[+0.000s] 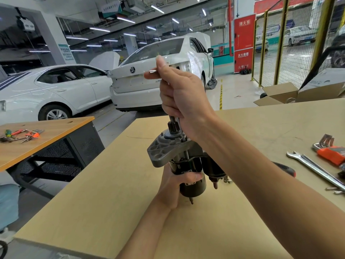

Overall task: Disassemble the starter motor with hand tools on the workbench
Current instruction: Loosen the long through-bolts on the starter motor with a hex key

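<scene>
Right now the starter motor [188,165] stands nose-up on the worktop [104,212], my left hand [173,186] wrapped round its black body. My right hand [181,98] grips an L-shaped hex key [179,126] seated in a nose-housing bolt, so I'm prob. loosening it; next: keep key vertical, turn w/o slipping.

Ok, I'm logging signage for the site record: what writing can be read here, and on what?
"消火栓": top of the red cabinet.
"灭火器箱": lower on that cabinet.
Line at the cabinet's foot: blurred.
Green notice on the pillar: too small.
Hanging ceiling sign: blurred.
Starter motor label: unreadable.
</scene>
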